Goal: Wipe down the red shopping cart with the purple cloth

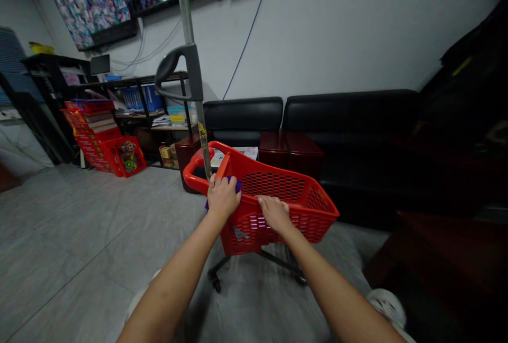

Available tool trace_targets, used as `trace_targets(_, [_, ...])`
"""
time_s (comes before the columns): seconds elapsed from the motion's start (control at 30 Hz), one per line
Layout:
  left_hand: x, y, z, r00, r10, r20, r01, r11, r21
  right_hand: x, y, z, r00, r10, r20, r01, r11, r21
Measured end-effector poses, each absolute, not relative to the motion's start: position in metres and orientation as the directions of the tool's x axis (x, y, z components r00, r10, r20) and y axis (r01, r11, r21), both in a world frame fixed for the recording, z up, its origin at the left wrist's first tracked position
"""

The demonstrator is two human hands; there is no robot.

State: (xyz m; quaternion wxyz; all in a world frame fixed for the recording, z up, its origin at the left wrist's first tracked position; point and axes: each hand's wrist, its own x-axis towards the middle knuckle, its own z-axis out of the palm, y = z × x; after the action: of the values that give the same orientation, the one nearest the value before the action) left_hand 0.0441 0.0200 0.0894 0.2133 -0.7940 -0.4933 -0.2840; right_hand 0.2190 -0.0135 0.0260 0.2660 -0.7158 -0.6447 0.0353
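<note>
While upright, cart (pixel 246 207) under grip (pixel 274 214) (right)

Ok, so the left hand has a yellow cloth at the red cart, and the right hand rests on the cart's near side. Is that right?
Not quite: the cloth at the left hand is purple, not yellow, as the head view shows. The right hand does rest on the near side of the red cart.

You face a pale wall (pixel 337 30) with lit screens (pixel 89 4) mounted high; black sofas (pixel 244 114) stand along it, shelving (pixel 170 128) to your left, grey floor (pixel 75 226) below.
</note>
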Motion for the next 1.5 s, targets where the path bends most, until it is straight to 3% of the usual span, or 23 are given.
trace_targets(0.2, [0.066, 0.015, 0.073, 0.282, 0.668, 0.688, 0.92, -0.392, 0.003, 0.211, -0.012, 0.023, 0.201, 0.926, 0.321, 0.904, -0.05, -0.424])
trace_targets(0.53, [0.071, 0.021, 0.075, 0.407, 0.663, 0.628, 0.87, -0.492, -0.044, 0.215, -0.012, 0.026, 0.178, 0.931, 0.318, 0.918, -0.04, -0.394])
trace_targets(0.87, [0.064, 0.019, 0.071, 0.233, 0.676, 0.699, 0.94, -0.34, 0.015, 0.208, -0.014, 0.032, 0.155, 0.94, 0.303, 0.938, -0.043, -0.344])
trace_targets(1.2, [0.05, 0.019, 0.081, 0.408, 0.635, 0.656, 0.881, -0.462, -0.101, 0.233, -0.011, 0.03, 0.09, 0.962, 0.259, 0.959, -0.013, -0.283])
trace_targets(1.4, [0.059, 0.018, 0.077, 0.262, 0.666, 0.698, 0.931, -0.365, -0.002, 0.228, -0.009, 0.03, 0.105, 0.965, 0.241, 0.956, -0.031, -0.292])
trace_targets(1.5, [0.084, 0.013, 0.062, 0.32, 0.674, 0.666, 0.91, -0.414, -0.019, 0.226, -0.009, 0.03, 0.116, 0.966, 0.233, 0.954, -0.043, -0.296])
